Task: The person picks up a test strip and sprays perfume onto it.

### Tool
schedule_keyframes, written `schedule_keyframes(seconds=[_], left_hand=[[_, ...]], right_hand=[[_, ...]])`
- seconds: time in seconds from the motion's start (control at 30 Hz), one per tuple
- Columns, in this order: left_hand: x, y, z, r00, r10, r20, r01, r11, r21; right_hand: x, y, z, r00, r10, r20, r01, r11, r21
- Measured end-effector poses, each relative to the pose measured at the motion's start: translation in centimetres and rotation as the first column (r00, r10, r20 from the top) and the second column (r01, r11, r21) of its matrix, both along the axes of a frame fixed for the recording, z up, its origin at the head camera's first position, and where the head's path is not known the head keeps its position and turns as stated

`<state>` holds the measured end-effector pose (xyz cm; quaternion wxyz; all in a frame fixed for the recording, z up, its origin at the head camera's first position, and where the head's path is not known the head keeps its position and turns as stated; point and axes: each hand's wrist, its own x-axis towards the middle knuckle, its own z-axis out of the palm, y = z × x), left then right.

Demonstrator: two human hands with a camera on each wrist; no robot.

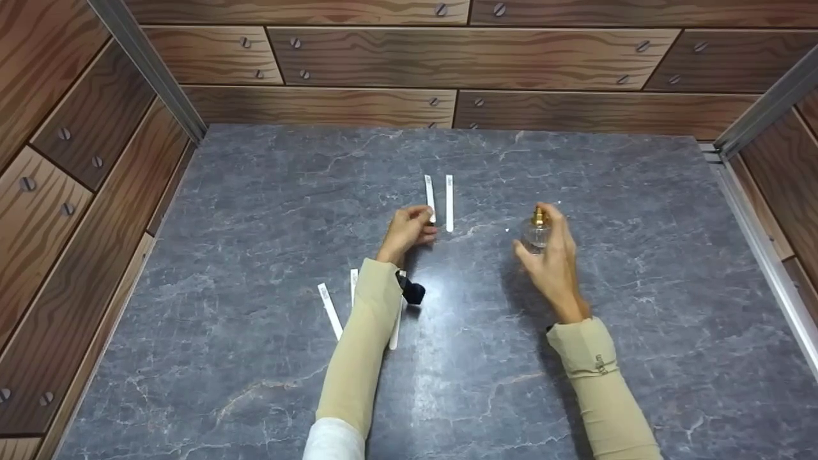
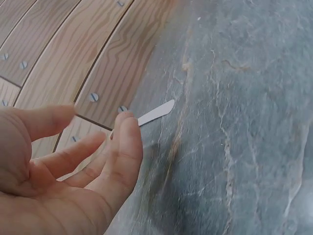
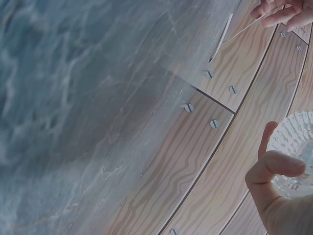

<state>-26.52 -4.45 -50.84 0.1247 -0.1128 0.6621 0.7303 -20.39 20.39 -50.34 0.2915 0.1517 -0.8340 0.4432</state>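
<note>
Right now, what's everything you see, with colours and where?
Table: one, marbled grey, centre
Strips: five visible, white, two toward the back, three by left sleeve
Bottle: one, clear with gold top, in right hand
Specks: at least two, white, near the bottle
Panels: several, brown, around the table
Screw heads: many, grey, on panels
Metal bars: several, grey, beside panels
Gadget: one, black, beside left sleeve
Sleeves: two, beige, low in head view
Left hand: one, bare, holding a strip
Right hand: one, bare, holding the bottle
</note>
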Motion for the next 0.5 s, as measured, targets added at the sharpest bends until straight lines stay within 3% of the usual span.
schedule_keyframes(seconds=[0.27,0.37,0.5], left_hand=[[0.3,-1.2,0.1,0.988,-0.022,0.151,-0.005,0.984,0.180],[0.7,-1.8,0.3,0.986,-0.019,0.167,-0.009,0.986,0.165],[1.3,-2.2,0.6,0.990,-0.010,0.139,0.002,0.998,0.060]], right_hand=[[0.2,0.2,-0.2,1.000,0.001,-0.007,-0.001,1.000,-0.007],[0.2,0.2,-0.3,1.000,0.005,-0.009,-0.005,1.000,-0.005],[0.3,0.2,-0.3,1.000,0.007,-0.015,-0.007,1.000,0.003]])
